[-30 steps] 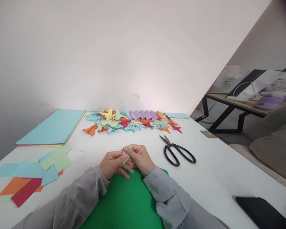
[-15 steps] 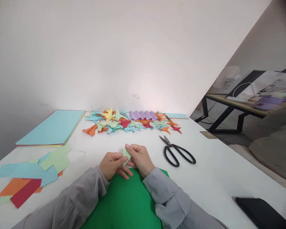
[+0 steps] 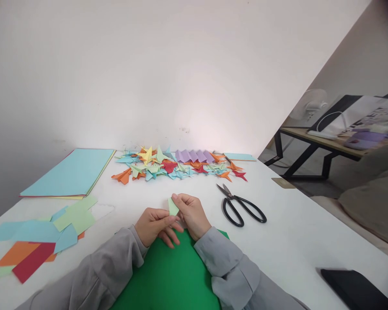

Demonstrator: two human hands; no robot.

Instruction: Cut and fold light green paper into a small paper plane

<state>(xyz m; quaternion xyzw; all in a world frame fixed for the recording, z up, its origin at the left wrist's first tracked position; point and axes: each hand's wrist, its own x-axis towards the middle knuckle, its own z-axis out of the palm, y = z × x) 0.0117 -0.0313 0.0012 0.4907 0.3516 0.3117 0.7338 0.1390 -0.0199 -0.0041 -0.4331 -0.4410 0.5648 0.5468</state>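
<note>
A small folded piece of light green paper (image 3: 173,207) is held up between both hands above the near middle of the table. My right hand (image 3: 192,214) pinches its upper right side between thumb and fingers. At its lower left edge, my left hand (image 3: 155,224) grips with thumb and index finger, the other fingers spread below. Beneath the hands lies a large green sheet (image 3: 170,275). Black-handled scissors (image 3: 234,202) rest to the right, blades pointing away and slightly parted.
Folded paper shapes (image 3: 168,167) pile along the wall beside a purple pleated strip (image 3: 194,156). Left are stacked large sheets (image 3: 69,172) and loose coloured pieces (image 3: 35,231). A black flat object (image 3: 358,288) lies at the near right.
The light green paper has turned slightly and sits a little higher. My left thumb has slid right, toward the right hand's fingers, along the paper's lower edge.
</note>
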